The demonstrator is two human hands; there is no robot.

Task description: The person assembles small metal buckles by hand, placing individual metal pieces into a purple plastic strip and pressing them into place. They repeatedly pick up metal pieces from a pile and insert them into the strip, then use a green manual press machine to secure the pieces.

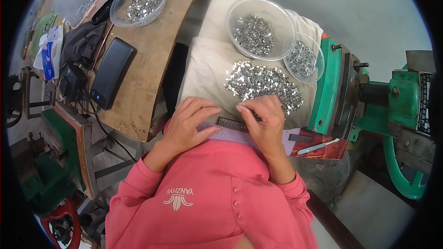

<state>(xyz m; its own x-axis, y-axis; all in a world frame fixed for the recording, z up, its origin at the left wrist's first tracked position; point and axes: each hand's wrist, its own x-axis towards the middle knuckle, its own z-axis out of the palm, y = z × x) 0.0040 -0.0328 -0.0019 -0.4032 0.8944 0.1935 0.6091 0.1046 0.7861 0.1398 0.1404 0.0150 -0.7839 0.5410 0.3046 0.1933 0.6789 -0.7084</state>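
Observation:
My left hand (pixel 190 119) hovers at the near edge of the beige cloth, thumb and fingers apart, holding nothing that I can see. Beside it, my right hand (pixel 265 119) has thumb and forefinger pinched together; whatever is between them is too small to make out. Between the hands lies a dark strip with rows of small holes (pixel 232 124), on a purple checked mat (pixel 221 134). The right hand partly covers the strip's right end. Just beyond the hands spreads a heap of small shiny metal pieces (pixel 263 83).
A large clear tub (pixel 282 14) and a smaller one (pixel 321 67), both with metal parts, stand behind the heap. Right of the mat lie tweezers (pixel 318 146) near a green machine (pixel 404 97). On the left wooden table (pixel 140 71) are a black power bank (pixel 113 74) and another tub (pixel 119 11).

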